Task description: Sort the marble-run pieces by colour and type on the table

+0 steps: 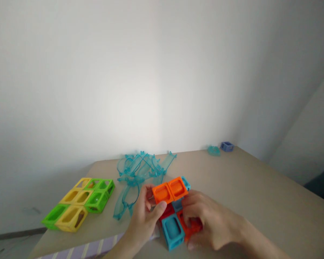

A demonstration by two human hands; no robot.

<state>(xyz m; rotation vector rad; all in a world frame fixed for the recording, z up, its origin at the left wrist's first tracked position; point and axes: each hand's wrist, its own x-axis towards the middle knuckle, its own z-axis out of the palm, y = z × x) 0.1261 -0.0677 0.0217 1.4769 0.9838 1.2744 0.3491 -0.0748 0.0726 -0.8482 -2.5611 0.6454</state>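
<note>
A cluster of hollow plastic cubes sits near the table's front edge: two orange cubes (169,191) on top, a blue cube (173,231) in front, red and orange ones below. My left hand (144,216) is closed on the cluster's left side, thumb against the red cube under the left orange cube. My right hand (209,225) curls over the cluster's right side, fingers pressed on the lower orange cube.
A flat group of green and yellow cubes (79,203) lies at the left. A heap of clear teal track pieces (140,169) is behind the cluster. A small purple-blue cube (227,146) and a teal piece (214,150) rest at the far edge by the wall.
</note>
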